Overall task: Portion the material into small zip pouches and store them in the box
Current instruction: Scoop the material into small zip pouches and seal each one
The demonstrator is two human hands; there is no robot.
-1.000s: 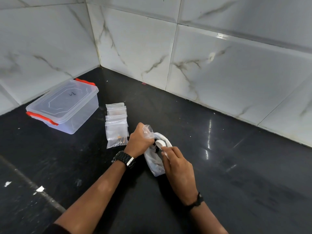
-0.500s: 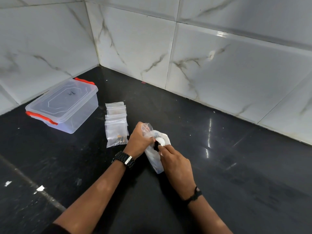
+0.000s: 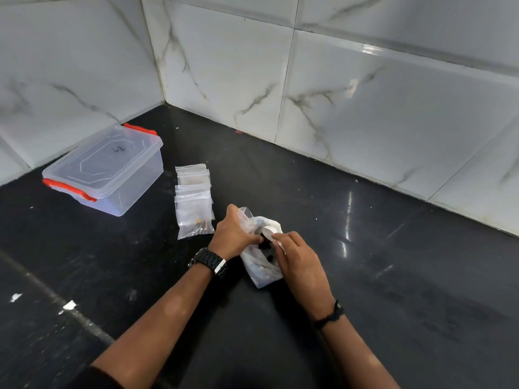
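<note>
Left hand (image 3: 234, 234) gripping the plastic bag (image 3: 259, 265) mouth on the black counter (image 3: 393, 290), right hand (image 3: 297, 255) pinching a white scoop (image 3: 269, 231) inside. Best kept upright, mouth wide; zip pouches (image 3: 194, 203) beside, lidded box (image 3: 104, 169) beyond.

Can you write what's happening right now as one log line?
left hand: grips bag | right hand: holds white scoop | box: lid on

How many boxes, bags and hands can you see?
Box: 1
Big bag: 1
Small pouches: a stack, at least 4, exact number hard to tell
Hands: 2, left and right
Total: at least 8
</note>
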